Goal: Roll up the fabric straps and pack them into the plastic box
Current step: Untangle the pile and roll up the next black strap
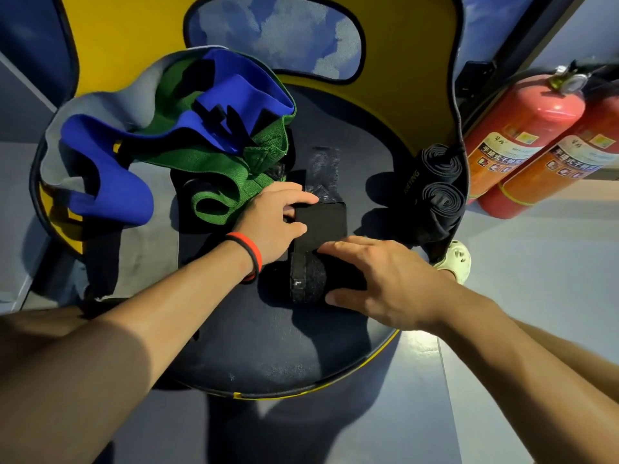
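So the black strap [321,222] is about half rolled right now, lying in the middle of the round dark seat [268,346]. The right hand [378,276] is wrapped around the rolled end nearest the person, fingers over the top and thumb underneath. The left hand [274,219] holds down the flat part, pinching its left edge with the thumb on top.

Progress, as far as I can judge: two rolled black straps [438,195] stand finished to the right of the black strap, up against the seat's raised rim. The green strap [234,182] and blue strap [110,192] lie in a loose heap to its left, not rolled at all. So roughly two done, one in hand, at least two to go, and nothing is packed yet. There's a clear plastic thing [323,172] just beyond the black strap's far end. It could be the box, but I honestly can't tell.

Room-wise, the flat part left to roll is short, and the green strap touches the left hand's side, so it's a bit crowded there. Nearer the person the seat is open. The fire extinguishers [522,128] sit well off to the right, outside the rim.
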A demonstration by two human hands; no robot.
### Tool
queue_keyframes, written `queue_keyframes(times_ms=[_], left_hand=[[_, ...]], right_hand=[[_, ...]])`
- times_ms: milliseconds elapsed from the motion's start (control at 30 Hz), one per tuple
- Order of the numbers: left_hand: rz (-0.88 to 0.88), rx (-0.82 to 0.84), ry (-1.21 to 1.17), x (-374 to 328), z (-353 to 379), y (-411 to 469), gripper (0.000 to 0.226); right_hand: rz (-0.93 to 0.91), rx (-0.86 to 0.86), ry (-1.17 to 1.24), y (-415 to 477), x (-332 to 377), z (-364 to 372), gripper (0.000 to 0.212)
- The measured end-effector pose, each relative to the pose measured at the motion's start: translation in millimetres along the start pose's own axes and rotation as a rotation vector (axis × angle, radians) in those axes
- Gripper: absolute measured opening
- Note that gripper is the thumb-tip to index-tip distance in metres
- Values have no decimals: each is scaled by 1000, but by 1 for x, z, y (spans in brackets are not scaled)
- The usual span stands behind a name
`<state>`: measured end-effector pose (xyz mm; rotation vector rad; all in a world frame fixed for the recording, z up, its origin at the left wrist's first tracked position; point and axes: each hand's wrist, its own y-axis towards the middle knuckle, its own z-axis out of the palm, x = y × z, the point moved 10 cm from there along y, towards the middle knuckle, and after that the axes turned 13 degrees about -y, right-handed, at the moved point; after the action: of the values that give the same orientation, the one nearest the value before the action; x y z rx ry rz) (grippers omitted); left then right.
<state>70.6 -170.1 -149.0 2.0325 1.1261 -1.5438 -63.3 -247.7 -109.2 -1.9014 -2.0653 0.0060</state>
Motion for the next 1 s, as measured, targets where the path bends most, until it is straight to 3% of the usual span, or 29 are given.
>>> queue_keyframes(times_ms=[100,233,333,500,600,700,867,933,1000], left_hand=[[31,-77,95,-8,-10,-7,37],[-21,-194,105,-10,-19,-35,6],[-201,-88,-31,5,-10,-59,15],[-257,91,-34,0,-4,-76,32],[-247,74,-52,-1,-5,-72,20],[-247,34,-61,1,-6,-69,13],[-286,-78,-63,4,-14,-55,35],[-289,-90,-64,2,-15,-50,41],[-296,-77,-64,1,-14,-48,55]], right_hand=[[3,33,52,1,-4,5,67],[30,66,155,1,-10,10,66],[48,76,218,4,-11,10,64],[165,-37,411,3,-25,2,64],[252,-129,527,1,-33,2,52],[345,-178,483,2,-42,2,37],[494,-235,586,4,-57,11,81],[502,-237,517,4,-55,9,80],[493,-196,519,2,-53,9,62]])
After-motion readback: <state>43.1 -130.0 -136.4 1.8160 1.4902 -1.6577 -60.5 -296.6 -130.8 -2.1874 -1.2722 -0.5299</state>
